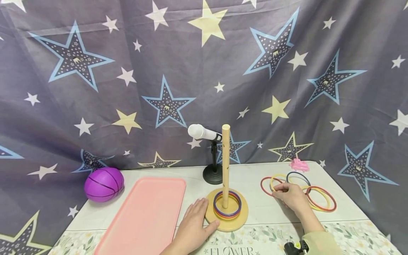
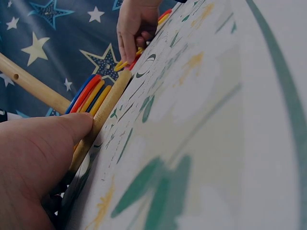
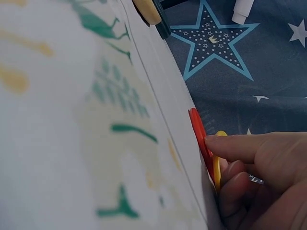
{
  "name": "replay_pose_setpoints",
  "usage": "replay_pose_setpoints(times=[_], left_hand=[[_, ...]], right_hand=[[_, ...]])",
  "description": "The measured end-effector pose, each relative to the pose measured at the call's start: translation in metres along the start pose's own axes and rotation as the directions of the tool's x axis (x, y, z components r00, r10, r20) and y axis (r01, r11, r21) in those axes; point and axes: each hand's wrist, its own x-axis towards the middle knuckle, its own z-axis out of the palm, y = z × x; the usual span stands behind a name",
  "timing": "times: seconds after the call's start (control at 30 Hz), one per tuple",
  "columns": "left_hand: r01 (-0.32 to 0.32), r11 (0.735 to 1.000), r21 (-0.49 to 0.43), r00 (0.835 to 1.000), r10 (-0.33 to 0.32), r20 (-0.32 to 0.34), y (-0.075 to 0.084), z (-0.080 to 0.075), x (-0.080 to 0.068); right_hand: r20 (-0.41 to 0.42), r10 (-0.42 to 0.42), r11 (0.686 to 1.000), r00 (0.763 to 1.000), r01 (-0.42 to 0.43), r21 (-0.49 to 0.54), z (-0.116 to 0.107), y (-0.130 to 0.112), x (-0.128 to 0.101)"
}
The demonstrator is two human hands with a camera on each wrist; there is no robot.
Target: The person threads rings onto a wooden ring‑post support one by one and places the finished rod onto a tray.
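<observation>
Presently, the wooden peg stand (image 1: pixel 226 212) sits on the desk (image 1: pixel 261 205) near its front edge, its upright dowel (image 1: pixel 226 163) carrying a stack of coloured rings (image 1: pixel 227 209) that lie flat on the round base. The left hand (image 1: pixel 192 228) rests on the desk just left of that base, fingers straight and relaxed, thumb touching the rim of the base; its grip is wide and holds nothing. In the left wrist view the thumb (image 2: pixel 72 127) lies against the edge of the wooden base (image 2: pixel 103 120). To the right of the peg stand, the right hand (image 1: pixel 290 196) is down on a loose cluster of rings (image 1: pixel 318 198) lying flat on the desk; its fingertips touch a yellow ring (image 1: pixel 276 180) and a red ring (image 1: pixel 266 186) at the cluster's near-left side. The right wrist view shows the fingers (image 3: pixel 240 146) curled onto the red and yellow rings, a narrow grip at their edges. Left of the peg stand lies a pink tray (image 1: pixel 143 216), and beyond it a purple ball (image 1: pixel 103 184). Behind the peg stand is a microphone (image 1: pixel 204 133) on a black stand; a small pink object (image 1: pixel 299 165) lies beyond the loose rings.
</observation>
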Motion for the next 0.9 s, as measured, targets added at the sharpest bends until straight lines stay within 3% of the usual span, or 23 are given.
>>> replay_pose_setpoints(times=[0.23,0.47,0.73,0.9], left_hand=[[-0.009,1.0,0.002,1.0,0.009,-0.004,0.0,0.001,-0.001],[-0.003,1.0,0.006,1.0,0.003,-0.001,-0.001,0.0,0.0],[0.001,1.0,0.0,1.0,-0.001,0.0,-0.001,0.0,0.0],[-0.002,1.0,0.004,1.0,0.002,-0.004,-0.001,0.001,0.0]], right_hand=[[-0.02,-0.004,1.0,1.0,0.004,-0.012,0.0,-0.003,-0.001],[-0.048,-0.029,0.998,0.998,0.032,0.052,-0.007,-0.022,-0.001],[-0.165,-0.1,0.995,0.981,0.099,-0.014,-0.018,-0.041,-0.005],[-0.213,-0.102,0.993,0.972,0.113,0.04,-0.019,-0.048,-0.006]])
